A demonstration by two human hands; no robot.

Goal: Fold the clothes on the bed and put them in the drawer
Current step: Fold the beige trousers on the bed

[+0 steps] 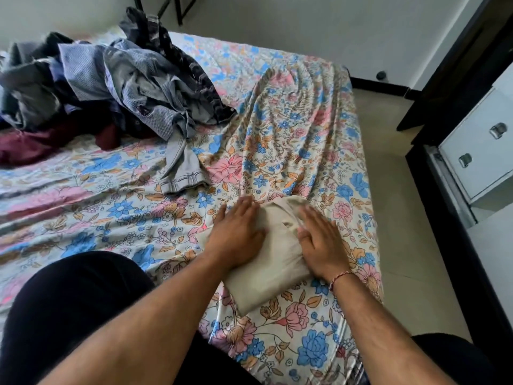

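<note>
A folded beige garment [266, 262] lies on the bed [291, 140], near the bed's right edge and close in front of the person. It is a compact, roughly rectangular bundle with a few creases across its top.

Both hands lie flat on it. The left hand [236, 232] covers the garment's left part, fingers straight and slightly spread, pointing away from the person, with the fingertips reaching past the cloth's far edge onto the floral bedsheet [125, 212]. The right hand [323, 243] presses on the garment's right part, fingers likewise extended and close together; neither hand curls round the fabric. A thin red thread bracelet [340, 277] circles the right wrist.

Beyond the left hand, a grey denim trouser leg [183, 168] trails across the sheet toward the hands without touching the beige bundle. It leads back to a pile of unfolded clothes [105, 79] farther off to the left: blue-grey shirts, dark patterned pieces and a maroon garment [41, 145] at the pile's near side.

To the right of the right hand, across a strip of floor [388, 168], stands a white drawer unit [477, 151] with metal handles, set in a dark frame. The person's dark-clothed legs fill the lower corners of the view.
</note>
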